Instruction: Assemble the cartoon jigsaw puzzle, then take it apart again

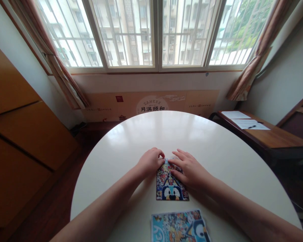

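Observation:
A small colourful jigsaw puzzle [170, 188] with a blue dog's face at its near end lies flat on the white round table [111, 174]. At its far left corner is my left hand [151, 161], fingers curled and thumb close to the index finger. Whatever sits in that pinch is too small to make out. My right hand [189, 168] rests over the puzzle's right side, fingers spread and some tips touching it. Nearer to me lies a picture sheet [179, 225] with a similar dog design, partly cut off by the bottom of the view.
To the right, papers [249, 124] and a dark pen lie on a wooden side table [280, 136]. Wooden cabinets [20, 151] stand at the left. Beyond the table, a printed cardboard panel [103, 104] leans under a barred window with tied curtains [58, 70].

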Demonstrator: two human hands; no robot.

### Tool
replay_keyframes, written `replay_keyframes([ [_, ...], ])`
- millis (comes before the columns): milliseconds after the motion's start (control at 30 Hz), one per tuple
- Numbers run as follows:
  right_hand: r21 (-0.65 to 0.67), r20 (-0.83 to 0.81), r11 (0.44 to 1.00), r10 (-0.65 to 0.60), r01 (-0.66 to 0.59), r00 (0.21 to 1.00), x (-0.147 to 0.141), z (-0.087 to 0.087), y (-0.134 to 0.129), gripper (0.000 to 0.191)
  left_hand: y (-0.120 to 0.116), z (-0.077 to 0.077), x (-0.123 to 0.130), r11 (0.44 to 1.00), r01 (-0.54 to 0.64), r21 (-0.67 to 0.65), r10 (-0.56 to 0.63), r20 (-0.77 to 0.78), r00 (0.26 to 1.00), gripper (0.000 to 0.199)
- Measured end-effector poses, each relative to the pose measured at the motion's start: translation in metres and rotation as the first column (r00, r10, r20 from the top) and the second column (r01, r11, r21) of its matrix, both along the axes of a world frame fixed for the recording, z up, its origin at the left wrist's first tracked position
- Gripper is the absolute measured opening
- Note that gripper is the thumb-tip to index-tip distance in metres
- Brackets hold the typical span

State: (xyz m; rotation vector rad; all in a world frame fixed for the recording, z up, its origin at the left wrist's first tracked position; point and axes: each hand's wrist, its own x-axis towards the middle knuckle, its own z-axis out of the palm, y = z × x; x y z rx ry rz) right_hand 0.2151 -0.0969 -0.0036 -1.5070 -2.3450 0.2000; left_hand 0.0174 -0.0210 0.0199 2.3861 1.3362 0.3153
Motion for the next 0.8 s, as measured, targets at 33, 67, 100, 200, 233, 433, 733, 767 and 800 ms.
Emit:
replay_keyframes([
  [33, -0.004, 0.001, 1.000, 0.001, -0.001, 1.000, 0.000, 0.000, 0.000, 0.041, 0.000, 0.000, 0.000, 1.000, 0.001, -0.004, -0.001, -0.005, 1.000, 0.017],
  [67, -0.008, 0.003, 1.000, 0.003, -0.003, 1.000, 0.000, 0.001, 0.000, 0.041, 0.001, 0.000, 0.000, 1.000, -0.001, -0.006, 0.001, -0.006, 1.000, 0.016],
  [100, -0.011, 0.005, 1.000, 0.004, -0.004, 1.000, 0.000, 0.001, 0.000, 0.041, 0.001, 0.000, 0.000, 1.000, -0.003, -0.009, 0.003, -0.004, 1.000, 0.016],
  [200, -0.014, 0.000, 1.000, 0.004, -0.004, 1.000, 0.000, 0.000, 0.000, 0.042, 0.002, -0.001, 0.000, 1.000, -0.014, -0.009, 0.014, 0.017, 1.000, 0.017],
  [233, -0.012, -0.006, 1.000, 0.005, -0.005, 1.000, 0.000, 0.000, 0.000, 0.042, 0.003, -0.002, 0.000, 1.000, -0.016, -0.006, 0.016, 0.027, 1.000, 0.017],
  [433, -0.003, -0.011, 1.000, 0.007, -0.007, 1.000, -0.001, 0.001, 0.000, 0.041, -0.001, -0.004, -0.001, 1.000, -0.008, 0.013, 0.007, 0.034, 0.999, 0.017],
  [733, 0.005, -0.002, 1.000, 0.001, -0.001, 1.000, -0.001, 0.001, -0.001, 0.041, -0.009, 0.009, -0.002, 1.000, 0.003, 0.030, -0.001, -0.079, 0.997, 0.022],
  [767, 0.001, 0.006, 1.000, -0.001, 0.001, 1.000, -0.002, 0.002, -0.001, 0.041, -0.009, 0.009, -0.001, 1.000, 0.006, 0.029, -0.003, -0.081, 0.997, 0.021],
  [800, -0.003, 0.012, 1.000, -0.002, 0.002, 1.000, -0.002, 0.002, -0.001, 0.041, -0.009, 0.008, -0.001, 1.000, 0.006, 0.025, -0.004, -0.080, 0.997, 0.021],
])
